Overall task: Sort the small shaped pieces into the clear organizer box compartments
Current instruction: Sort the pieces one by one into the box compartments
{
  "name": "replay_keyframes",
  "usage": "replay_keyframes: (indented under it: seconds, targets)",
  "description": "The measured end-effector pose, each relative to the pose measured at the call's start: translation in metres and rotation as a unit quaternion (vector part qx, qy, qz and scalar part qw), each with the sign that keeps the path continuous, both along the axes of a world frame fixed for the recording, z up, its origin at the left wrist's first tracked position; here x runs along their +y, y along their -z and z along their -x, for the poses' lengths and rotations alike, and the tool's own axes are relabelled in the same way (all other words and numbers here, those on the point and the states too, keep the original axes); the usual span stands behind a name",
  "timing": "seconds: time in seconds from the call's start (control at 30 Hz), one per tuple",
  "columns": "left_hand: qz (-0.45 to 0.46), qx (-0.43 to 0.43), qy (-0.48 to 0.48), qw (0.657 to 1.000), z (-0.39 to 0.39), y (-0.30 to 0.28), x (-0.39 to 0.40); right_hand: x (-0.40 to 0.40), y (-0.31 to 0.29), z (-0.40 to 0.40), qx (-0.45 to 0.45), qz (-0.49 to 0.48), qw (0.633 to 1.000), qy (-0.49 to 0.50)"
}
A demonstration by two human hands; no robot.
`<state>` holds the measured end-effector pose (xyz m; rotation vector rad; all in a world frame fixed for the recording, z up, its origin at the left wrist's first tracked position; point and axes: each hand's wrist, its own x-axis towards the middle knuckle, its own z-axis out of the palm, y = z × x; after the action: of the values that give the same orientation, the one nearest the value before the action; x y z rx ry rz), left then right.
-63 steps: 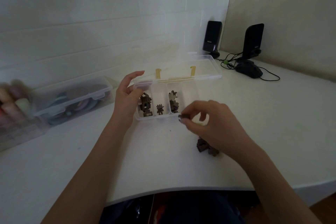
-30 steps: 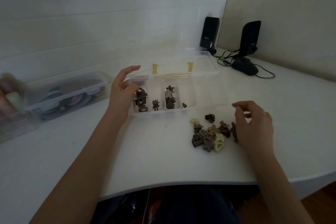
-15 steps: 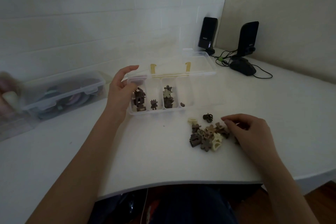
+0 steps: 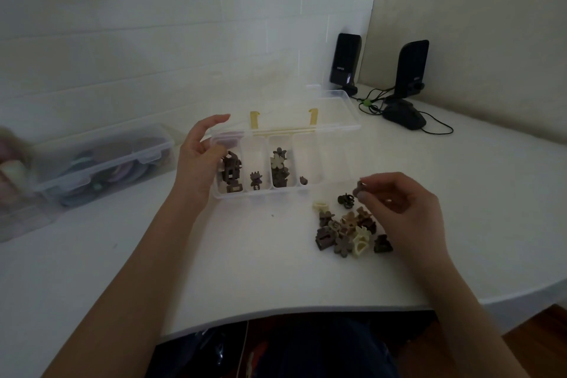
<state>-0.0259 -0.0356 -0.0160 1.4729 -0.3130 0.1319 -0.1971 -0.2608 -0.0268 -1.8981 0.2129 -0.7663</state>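
Observation:
The clear organizer box [image 4: 310, 190] lies open on the white desk, its lid folded back. Dark pieces fill its left compartments, flower shapes [image 4: 278, 163] sit in the third, and one small piece [image 4: 303, 180] lies in the fourth. My left hand [image 4: 199, 159] holds the box's left end, thumb against its wall and fingers raised. A pile of brown and cream pieces [image 4: 346, 232] lies right of the box. Just above the pile, my right hand [image 4: 399, 202] pinches a small dark piece [image 4: 358, 188] between thumb and fingertips.
A closed clear container [image 4: 101, 163] of coloured items stands at the left by the wall. Two black speakers [image 4: 345, 60] and a black mouse [image 4: 403, 115] with cables sit at the back right. The desk's curved front edge [image 4: 291, 313] runs close to my body.
My right hand dropped a piece into the fourth compartment, went down to the pile, and has now lifted a small dark piece off it. The left hand stayed on the box.

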Motion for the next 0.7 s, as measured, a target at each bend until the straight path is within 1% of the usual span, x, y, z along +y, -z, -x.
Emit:
replay_keyframes:
  seconds: [0.1,0.17,0.23,0.27,0.3,0.37,0.43,0.47,0.5,0.6,0.63,0.67,0.7]
  targets:
    - [-0.002,-0.014,0.009,1.000,0.001,0.000,0.001,0.013,-0.014,-0.011,-0.037,0.077,0.996,-0.015]
    - [-0.003,-0.023,0.014,1.000,0.001,0.002,0.001,0.020,-0.024,-0.023,-0.039,0.177,0.983,0.016]
    - [-0.004,-0.031,0.018,0.999,0.000,0.003,0.002,0.026,-0.032,-0.037,-0.037,0.274,0.960,0.045]
    - [-0.003,-0.035,0.022,0.999,-0.001,0.004,0.002,0.028,-0.034,-0.045,-0.033,0.332,0.941,0.052]
    - [-0.002,-0.038,0.029,0.999,-0.001,0.004,0.002,0.029,-0.033,-0.054,-0.024,0.399,0.915,0.057]
    - [-0.001,-0.043,0.043,0.998,-0.001,0.004,0.002,0.030,-0.025,-0.070,0.024,0.514,0.854,0.076]
    - [-0.002,-0.047,0.056,0.997,0.000,0.004,0.002,0.034,-0.022,-0.077,0.110,0.587,0.796,0.098]
    - [-0.002,-0.050,0.061,0.997,0.000,0.004,0.002,0.037,-0.022,-0.079,0.143,0.606,0.776,0.102]
    - [-0.003,-0.052,0.064,0.997,0.000,0.004,0.002,0.039,-0.023,-0.080,0.164,0.615,0.765,0.098]
    - [-0.002,-0.049,0.060,0.997,-0.003,0.006,0.002,0.040,-0.031,-0.082,0.165,0.619,0.764,0.076]
    - [-0.001,-0.048,0.056,0.997,-0.004,0.006,0.002,0.037,-0.032,-0.081,0.160,0.612,0.772,0.059]
    - [0.000,-0.046,0.053,0.998,-0.004,0.006,0.003,0.034,-0.032,-0.079,0.148,0.595,0.789,0.035]
    - [0.001,-0.045,0.051,0.998,-0.004,0.006,0.002,0.028,-0.030,-0.075,0.123,0.568,0.814,0.012]
